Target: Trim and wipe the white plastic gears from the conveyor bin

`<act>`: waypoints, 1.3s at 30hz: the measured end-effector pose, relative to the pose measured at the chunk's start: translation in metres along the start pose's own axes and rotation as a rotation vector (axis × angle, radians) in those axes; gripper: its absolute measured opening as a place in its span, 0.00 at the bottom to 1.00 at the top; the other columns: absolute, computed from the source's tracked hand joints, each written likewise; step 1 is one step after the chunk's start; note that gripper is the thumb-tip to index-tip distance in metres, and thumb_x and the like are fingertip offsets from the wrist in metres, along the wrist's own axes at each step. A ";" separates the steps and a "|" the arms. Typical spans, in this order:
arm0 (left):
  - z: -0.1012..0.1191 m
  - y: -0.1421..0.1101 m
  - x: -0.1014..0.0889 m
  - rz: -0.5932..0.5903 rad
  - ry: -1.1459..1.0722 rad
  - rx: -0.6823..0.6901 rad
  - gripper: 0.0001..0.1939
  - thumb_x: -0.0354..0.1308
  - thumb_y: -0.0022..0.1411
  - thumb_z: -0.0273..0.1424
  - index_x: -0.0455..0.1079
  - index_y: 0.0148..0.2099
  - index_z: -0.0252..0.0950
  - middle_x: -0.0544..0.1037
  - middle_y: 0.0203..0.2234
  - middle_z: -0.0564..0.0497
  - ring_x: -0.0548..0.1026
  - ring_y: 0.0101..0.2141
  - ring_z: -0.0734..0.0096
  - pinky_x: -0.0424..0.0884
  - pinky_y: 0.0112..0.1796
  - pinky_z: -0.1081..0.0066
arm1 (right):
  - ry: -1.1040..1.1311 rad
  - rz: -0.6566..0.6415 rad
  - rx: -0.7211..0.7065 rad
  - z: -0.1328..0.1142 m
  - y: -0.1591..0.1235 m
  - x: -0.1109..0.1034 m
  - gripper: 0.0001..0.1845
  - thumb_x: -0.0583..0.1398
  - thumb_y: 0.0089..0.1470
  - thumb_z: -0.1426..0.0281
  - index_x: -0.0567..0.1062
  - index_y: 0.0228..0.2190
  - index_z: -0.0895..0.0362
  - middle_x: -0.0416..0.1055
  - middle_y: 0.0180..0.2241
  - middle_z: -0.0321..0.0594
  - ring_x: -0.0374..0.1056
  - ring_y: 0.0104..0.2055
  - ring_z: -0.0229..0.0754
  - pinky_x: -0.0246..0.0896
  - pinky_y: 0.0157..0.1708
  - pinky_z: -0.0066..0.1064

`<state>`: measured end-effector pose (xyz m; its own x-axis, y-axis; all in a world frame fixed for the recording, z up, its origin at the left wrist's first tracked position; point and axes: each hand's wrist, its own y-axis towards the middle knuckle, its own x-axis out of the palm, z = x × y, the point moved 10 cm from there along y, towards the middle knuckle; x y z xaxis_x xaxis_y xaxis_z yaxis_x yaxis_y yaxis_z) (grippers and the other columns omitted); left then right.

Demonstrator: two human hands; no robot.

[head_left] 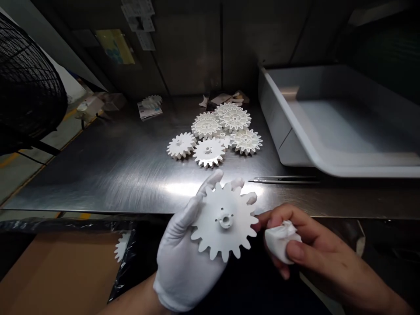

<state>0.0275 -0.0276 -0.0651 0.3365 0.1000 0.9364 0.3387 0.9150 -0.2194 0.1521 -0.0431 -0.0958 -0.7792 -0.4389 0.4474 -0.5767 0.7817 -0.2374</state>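
Observation:
A white plastic gear (213, 227) with a small raised hub rests in my left hand (187, 258), which wears a white glove. The thumb lies along the gear's left edge and the fingertips show behind its top. My bare right hand (315, 249) pinches a crumpled white cloth or tissue (278, 240) just right of the gear; part of the index finger comes close to the gear's teeth, and I cannot tell whether it touches. Beyond the hands, several more white gears (208, 151) lie in a loose, partly stacked group on the metal table (114, 175).
A large grey-white plastic bin (295, 127) stands at the right. Before it lies a thin metal tool (285, 180). A black fan (29, 83) is at the left. Below the table edge, a cardboard sheet (62, 271) in a black-lined box has a gear (122, 247) beside it.

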 end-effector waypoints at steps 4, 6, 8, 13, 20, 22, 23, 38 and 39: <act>0.001 0.000 -0.001 0.007 0.027 0.045 0.19 0.49 0.69 0.34 0.69 0.59 0.44 0.73 0.56 0.46 0.66 0.59 0.49 0.58 0.59 0.50 | 0.035 -0.032 0.011 0.007 0.007 0.014 0.12 0.63 0.61 0.60 0.71 0.44 0.49 0.70 0.31 0.33 0.66 0.31 0.35 0.63 0.35 0.25; 0.003 -0.001 0.000 0.003 0.037 0.056 0.18 0.49 0.69 0.34 0.69 0.59 0.44 0.73 0.56 0.47 0.67 0.59 0.50 0.59 0.59 0.51 | 0.014 -0.027 -0.007 0.006 0.008 0.014 0.11 0.63 0.62 0.60 0.70 0.44 0.48 0.71 0.32 0.33 0.66 0.32 0.35 0.63 0.35 0.25; 0.006 -0.003 0.002 -0.008 0.037 0.057 0.18 0.48 0.70 0.34 0.69 0.58 0.45 0.74 0.54 0.47 0.68 0.58 0.51 0.60 0.57 0.52 | -0.041 0.002 -0.029 0.002 0.008 0.009 0.10 0.63 0.62 0.61 0.71 0.44 0.47 0.71 0.34 0.33 0.65 0.31 0.35 0.63 0.35 0.25; -0.002 -0.004 0.001 -0.005 0.203 -0.136 0.24 0.49 0.68 0.46 0.69 0.59 0.40 0.77 0.43 0.43 0.73 0.51 0.49 0.67 0.51 0.56 | -0.288 -0.181 -0.205 -0.044 0.008 0.014 0.09 0.66 0.57 0.67 0.76 0.41 0.51 0.73 0.42 0.40 0.69 0.38 0.41 0.64 0.36 0.28; -0.059 -0.019 -0.043 -0.074 0.359 -0.668 0.21 0.60 0.62 0.42 0.78 0.42 0.25 0.80 0.31 0.42 0.77 0.31 0.69 0.71 0.37 0.74 | -0.694 -0.568 -0.174 -0.058 0.025 0.046 0.06 0.61 0.58 0.71 0.75 0.38 0.59 0.74 0.35 0.43 0.71 0.37 0.44 0.66 0.39 0.34; -0.063 -0.020 -0.041 -0.108 0.334 -0.673 0.20 0.63 0.58 0.40 0.78 0.41 0.26 0.80 0.31 0.41 0.77 0.30 0.70 0.71 0.35 0.75 | -0.768 -0.558 -0.205 -0.057 0.028 0.048 0.06 0.60 0.59 0.71 0.75 0.38 0.58 0.73 0.34 0.42 0.70 0.36 0.43 0.66 0.36 0.33; -0.065 -0.021 -0.037 -0.126 0.318 -0.675 0.19 0.63 0.57 0.39 0.78 0.43 0.27 0.80 0.32 0.41 0.77 0.30 0.68 0.71 0.34 0.74 | -0.803 -0.525 -0.231 -0.056 0.029 0.047 0.06 0.60 0.59 0.72 0.75 0.39 0.57 0.73 0.35 0.42 0.70 0.37 0.43 0.65 0.37 0.33; -0.024 -0.030 -0.026 0.180 0.120 -0.286 0.26 0.45 0.69 0.40 0.69 0.60 0.28 0.81 0.41 0.37 0.79 0.42 0.47 0.71 0.46 0.53 | -0.554 0.004 -0.671 -0.069 0.005 0.004 0.16 0.57 0.63 0.78 0.72 0.49 0.49 0.70 0.43 0.41 0.66 0.49 0.47 0.61 0.49 0.38; -0.025 -0.030 -0.025 0.181 0.113 -0.287 0.26 0.45 0.69 0.40 0.69 0.59 0.28 0.81 0.41 0.37 0.79 0.43 0.47 0.70 0.47 0.52 | -0.556 -0.016 -0.680 -0.070 0.003 0.007 0.17 0.57 0.62 0.79 0.72 0.49 0.50 0.71 0.43 0.41 0.67 0.48 0.47 0.62 0.48 0.39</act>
<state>0.0311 -0.0670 -0.0892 0.5036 0.1918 0.8424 0.4925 0.7373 -0.4623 0.1622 -0.0129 -0.0335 -0.8812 -0.4659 -0.0809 -0.4555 0.7903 0.4098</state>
